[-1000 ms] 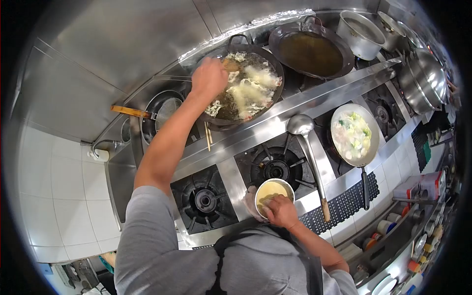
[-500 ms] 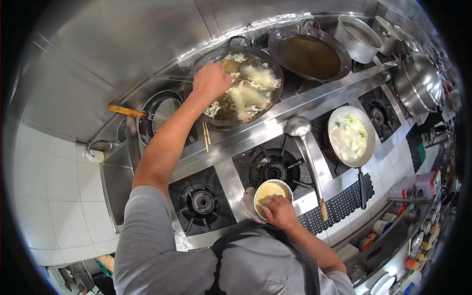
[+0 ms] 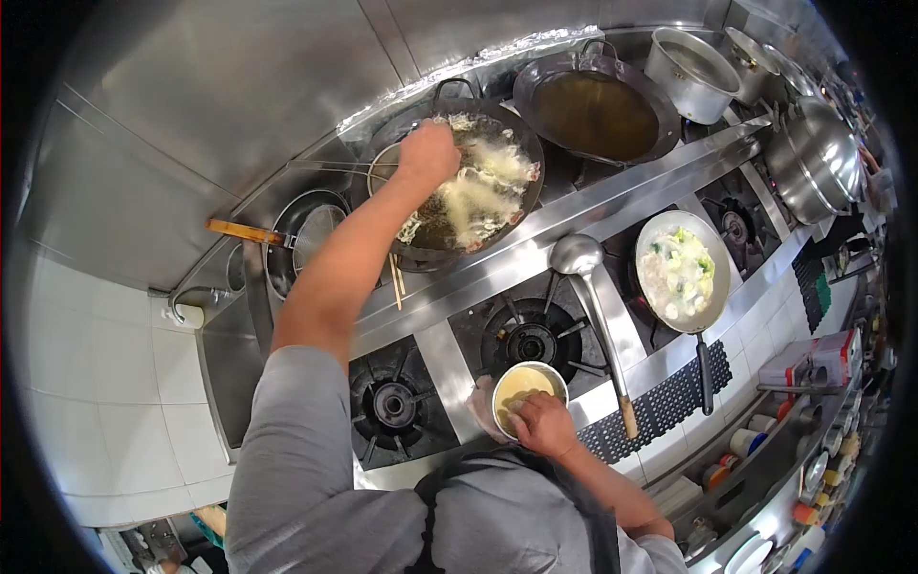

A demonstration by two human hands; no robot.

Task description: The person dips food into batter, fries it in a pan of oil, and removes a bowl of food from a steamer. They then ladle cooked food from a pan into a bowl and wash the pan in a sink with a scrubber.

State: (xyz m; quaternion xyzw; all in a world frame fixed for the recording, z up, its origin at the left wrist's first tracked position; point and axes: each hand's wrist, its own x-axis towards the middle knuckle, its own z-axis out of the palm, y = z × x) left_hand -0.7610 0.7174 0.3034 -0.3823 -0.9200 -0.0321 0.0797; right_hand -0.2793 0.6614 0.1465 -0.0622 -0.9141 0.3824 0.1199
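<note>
My left hand [image 3: 430, 153] is over the near-left part of a dark wok [image 3: 413, 251] of bubbling oil. Its fingers are curled; whatever they may hold is hidden. Pale battered pieces [image 3: 488, 187] and loose batter bits fry in the oil to the right of it. Down by my body, my right hand [image 3: 547, 426] grips the rim of a round bowl [image 3: 497, 394], fingers reaching over the edge. Yellowish batter [image 3: 521, 385] partly fills the bowl. A pinkish cloth [image 3: 484, 407] lies against the bowl's left side.
Chopsticks [image 3: 397, 282] rest by the wok's near edge. A ladle [image 3: 601, 320] lies across the stove beside a bare burner [image 3: 531, 337]. To the right sits a frying pan [image 3: 645, 292] with pale food and greens. Behind it are another oil-filled wok [image 3: 660, 143] and a metal pot [image 3: 703, 96].
My left hand has moved a little to the right over the wok. My right hand stays on the bowl. The whole view has shifted slightly.
</note>
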